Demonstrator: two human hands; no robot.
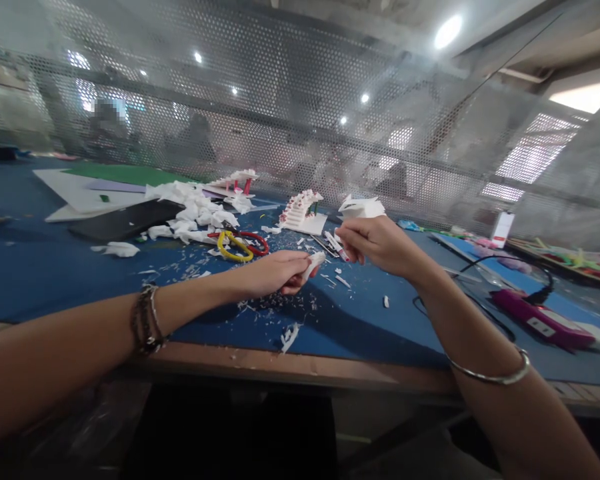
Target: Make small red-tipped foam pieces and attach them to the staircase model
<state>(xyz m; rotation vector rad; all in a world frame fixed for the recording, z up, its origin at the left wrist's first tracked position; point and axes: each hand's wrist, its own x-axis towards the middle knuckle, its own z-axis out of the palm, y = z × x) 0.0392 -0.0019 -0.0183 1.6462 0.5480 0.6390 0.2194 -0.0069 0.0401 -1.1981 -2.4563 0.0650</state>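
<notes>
My left hand (pixel 286 272) is closed round a small crumpled white piece (pixel 314 264) that looks like tissue. To its right, raised above the table, my right hand (pixel 373 241) is closed with its fingertips curled downward; whatever they hold, if anything, is hidden. A white tube with red marks (pixel 337 248) appears just beside those fingers. Beyond both hands stands a small white model staircase (pixel 299 212) with reddish bits, on a white base. Scissors with yellow and red handles (pixel 236 247) lie left of it, near a heap of crumpled white tissue (pixel 195 205).
White shreds litter the blue tabletop (pixel 360 313). A purple power strip (pixel 543 319) with a black cable lies at right. Green and white sheets (pixel 130 175) and a dark flat object (pixel 125 220) are at left. A perforated metal screen (pixel 280 100) rises behind the table.
</notes>
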